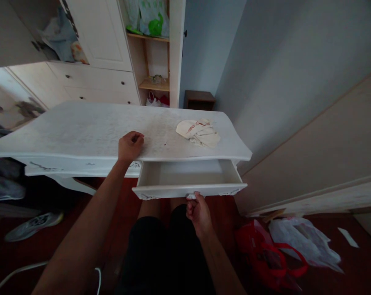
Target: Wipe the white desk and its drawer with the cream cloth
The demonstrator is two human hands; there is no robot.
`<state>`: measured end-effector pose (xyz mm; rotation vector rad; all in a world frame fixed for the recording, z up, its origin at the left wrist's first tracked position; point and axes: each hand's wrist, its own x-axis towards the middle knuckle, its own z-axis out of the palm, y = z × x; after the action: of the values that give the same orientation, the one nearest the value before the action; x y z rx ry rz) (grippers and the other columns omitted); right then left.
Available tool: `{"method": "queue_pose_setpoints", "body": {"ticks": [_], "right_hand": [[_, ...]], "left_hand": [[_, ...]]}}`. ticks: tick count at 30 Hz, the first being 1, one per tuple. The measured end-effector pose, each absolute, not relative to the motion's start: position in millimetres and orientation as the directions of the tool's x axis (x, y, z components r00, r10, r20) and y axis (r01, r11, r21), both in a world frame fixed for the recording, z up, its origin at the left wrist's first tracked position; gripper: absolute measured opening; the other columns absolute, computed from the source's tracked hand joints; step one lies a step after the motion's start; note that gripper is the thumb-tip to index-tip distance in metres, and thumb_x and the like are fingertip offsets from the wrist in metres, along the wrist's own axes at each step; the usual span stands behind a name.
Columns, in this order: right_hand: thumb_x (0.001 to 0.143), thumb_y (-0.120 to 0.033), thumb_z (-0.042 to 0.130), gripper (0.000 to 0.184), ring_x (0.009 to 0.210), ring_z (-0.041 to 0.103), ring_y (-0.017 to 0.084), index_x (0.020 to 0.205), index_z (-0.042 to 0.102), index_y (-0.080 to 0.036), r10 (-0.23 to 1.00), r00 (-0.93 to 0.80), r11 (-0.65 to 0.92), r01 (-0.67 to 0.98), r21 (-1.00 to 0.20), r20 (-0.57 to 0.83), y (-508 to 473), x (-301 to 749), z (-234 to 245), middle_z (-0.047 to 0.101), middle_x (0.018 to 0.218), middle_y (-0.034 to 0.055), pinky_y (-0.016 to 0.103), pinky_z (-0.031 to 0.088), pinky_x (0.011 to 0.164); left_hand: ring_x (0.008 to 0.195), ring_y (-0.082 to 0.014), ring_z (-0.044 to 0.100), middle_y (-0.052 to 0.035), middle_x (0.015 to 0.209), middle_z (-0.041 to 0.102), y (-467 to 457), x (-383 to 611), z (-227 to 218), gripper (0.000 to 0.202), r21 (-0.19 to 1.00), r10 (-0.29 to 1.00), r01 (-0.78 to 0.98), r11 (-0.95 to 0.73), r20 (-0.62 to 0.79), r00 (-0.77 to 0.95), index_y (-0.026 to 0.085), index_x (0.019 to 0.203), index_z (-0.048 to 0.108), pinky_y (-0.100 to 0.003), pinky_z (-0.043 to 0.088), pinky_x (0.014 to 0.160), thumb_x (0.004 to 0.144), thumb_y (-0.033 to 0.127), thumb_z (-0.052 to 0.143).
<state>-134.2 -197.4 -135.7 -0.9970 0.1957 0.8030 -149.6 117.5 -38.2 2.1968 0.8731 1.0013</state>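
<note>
A white drawer (190, 191) is pulled out of the front of a white desk (90, 127), and the part of its inside that shows holds nothing. My right hand (200, 214) has its fingers closed around the drawer handle (191, 196), mostly hidden by them. On the desktop, left of the drawer, rests my left hand (130, 146), loosely curled with nothing seen in it. A crumpled cream cloth (199, 132) with red lettering lies on the right side of the desktop.
A white wardrobe (102, 37) with shelves holding plastic bags stands behind the desk. On the floor at right are a red bag (256, 254) and a white plastic bag (305, 241). A shoe (35, 226) and a white cable (22, 268) lie at lower left.
</note>
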Motion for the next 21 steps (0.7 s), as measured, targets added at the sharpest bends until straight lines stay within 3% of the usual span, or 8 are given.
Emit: {"method": "queue_pose_setpoints", "body": {"ticks": [7, 21], "right_hand": [[0.074, -0.058, 0.069, 0.043, 0.041, 0.043, 0.008, 0.073, 0.063, -0.016, 0.504, 0.684, 0.211, -0.690, -0.693, -0.527, -225.7, -156.9, -139.9, 0.055, 0.052, -0.0026, 0.020, 0.027, 0.038], [0.071, -0.058, 0.071, 0.042, 0.042, 0.042, 0.009, 0.079, 0.062, -0.017, 0.491, 0.641, 0.182, -0.738, -0.650, -0.590, -261.9, -186.9, -146.2, 0.052, 0.052, -0.0043, 0.021, 0.026, 0.039]], "left_hand": [[0.077, -0.0203, 0.066, -0.0041, 0.079, 0.072, 110.1, -150.5, -32.3, 0.016, 0.679, 0.749, 0.376, -0.631, 0.407, 0.522, 0.022, 0.082, 0.068, -0.031, 0.051, 0.076, 0.076, 0.027, 0.054], [0.078, -0.0223, 0.065, -0.0062, 0.080, 0.072, 107.0, -147.0, -35.3, 0.021, 0.605, 0.745, 0.448, -0.658, 0.436, 0.505, 0.019, 0.083, 0.071, -0.033, 0.050, 0.076, 0.077, 0.029, 0.053]]}}
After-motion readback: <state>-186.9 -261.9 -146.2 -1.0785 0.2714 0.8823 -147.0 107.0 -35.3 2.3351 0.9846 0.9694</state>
